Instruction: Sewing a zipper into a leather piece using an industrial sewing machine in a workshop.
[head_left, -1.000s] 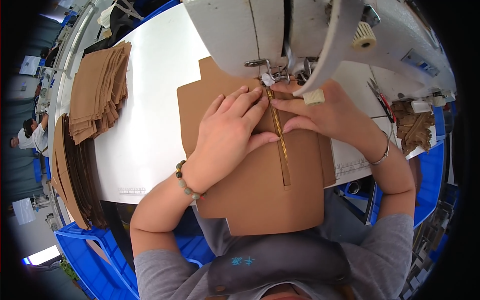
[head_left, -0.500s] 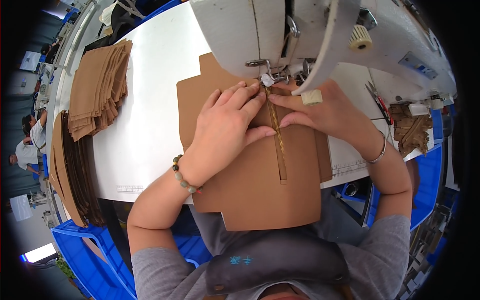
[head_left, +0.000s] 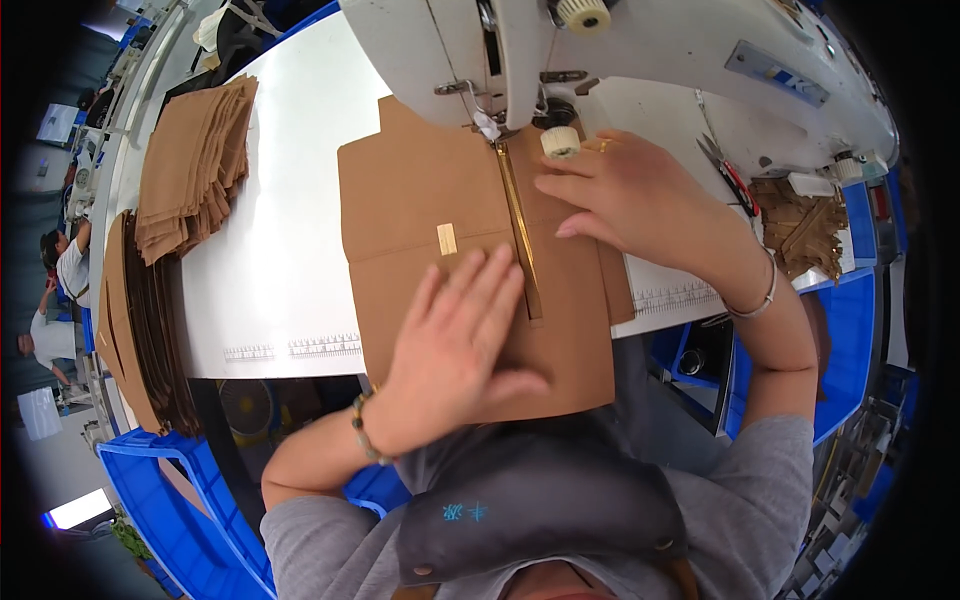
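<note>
A brown flat piece [head_left: 400, 190] lies on the white sewing table [head_left: 270, 300], a gold zipper [head_left: 516, 220] lengthwise in its slot and a small pale patch [head_left: 446, 239] left of it. The zipper's upper end is at the presser foot [head_left: 495, 133] of a white sewing machine [head_left: 440, 45]. My left hand [head_left: 455, 345] lies on the lower part of the piece left of the zipper, fingers stretched out, thumb spread, slightly blurred. My right hand [head_left: 630, 195] rests right of the zipper, below the machine's cream knob [head_left: 560, 141], its fingers apart and slightly bent.
Stacked brown pieces [head_left: 190, 170] and a bundle of darker-edged ones [head_left: 140, 330] line the left. Red-handled scissors [head_left: 735, 185] and brown scraps [head_left: 800, 235] are at right. Blue bins [head_left: 150, 500] flank the table. Two other people [head_left: 70, 260] are at the far left.
My left hand has slid down toward me, uncovering the pale patch. My right thumb has moved back from the zipper. The piece's lower edge appears higher; the whole view has shifted slightly.
</note>
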